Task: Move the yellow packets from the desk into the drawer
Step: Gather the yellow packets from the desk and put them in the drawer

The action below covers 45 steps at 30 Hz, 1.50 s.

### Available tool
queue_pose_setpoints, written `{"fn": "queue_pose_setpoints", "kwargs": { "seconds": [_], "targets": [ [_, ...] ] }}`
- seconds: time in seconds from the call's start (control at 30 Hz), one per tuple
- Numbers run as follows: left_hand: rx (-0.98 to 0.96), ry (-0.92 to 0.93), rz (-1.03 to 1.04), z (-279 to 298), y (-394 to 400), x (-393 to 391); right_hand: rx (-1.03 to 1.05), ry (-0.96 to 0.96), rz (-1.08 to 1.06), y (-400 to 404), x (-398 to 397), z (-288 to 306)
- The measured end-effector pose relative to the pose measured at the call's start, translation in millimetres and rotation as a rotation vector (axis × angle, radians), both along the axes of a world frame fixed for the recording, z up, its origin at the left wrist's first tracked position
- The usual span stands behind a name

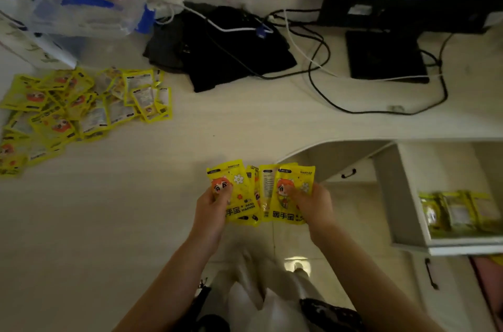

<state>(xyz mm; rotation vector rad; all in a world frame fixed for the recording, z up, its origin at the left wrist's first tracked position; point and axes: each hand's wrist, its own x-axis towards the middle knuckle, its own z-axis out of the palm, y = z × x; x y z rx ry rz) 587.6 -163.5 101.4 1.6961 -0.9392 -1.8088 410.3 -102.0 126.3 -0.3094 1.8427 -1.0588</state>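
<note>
— What's on the far left?
— A loose pile of yellow packets (79,108) on the counter (136,195), in front of a clear plastic box (81,16).

— And the middle?
— Black cloth (226,51) and cables (321,59) at the back. Nearer, the left hand (211,205) is clamped on a packet (239,187); just beside it, the right hand (313,202) is clamped on another packet (288,201). More packets are fanned between them, at the counter's edge.

— On the right?
— An open drawer (402,195) below the counter, with yellow packets inside (460,212).
</note>
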Motion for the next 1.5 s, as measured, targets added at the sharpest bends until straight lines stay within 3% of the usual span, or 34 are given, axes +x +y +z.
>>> {"fn": "queue_pose_setpoints", "kwargs": {
  "seconds": [0.2, 0.87, 1.13, 1.5],
  "targets": [
    [-0.050, -0.002, -0.179, -4.4, 40.3, -55.3, 0.013, -0.003, -0.172, 68.9, -40.3, -0.2],
    [-0.010, -0.021, -0.424, -28.2, 276.5, -265.6, 0.046, -0.088, -0.547, 346.1, -211.8, -8.4],
    [0.008, 0.014, -0.510, -28.3, 285.2, -352.4, 0.062, -0.073, -0.615, 366.1, -290.8, -11.0],
    [0.056, -0.007, -0.514, -38.3, 245.8, -469.8, 0.097, -0.063, -0.567, 325.1, -412.8, -20.3]
  ]
}}
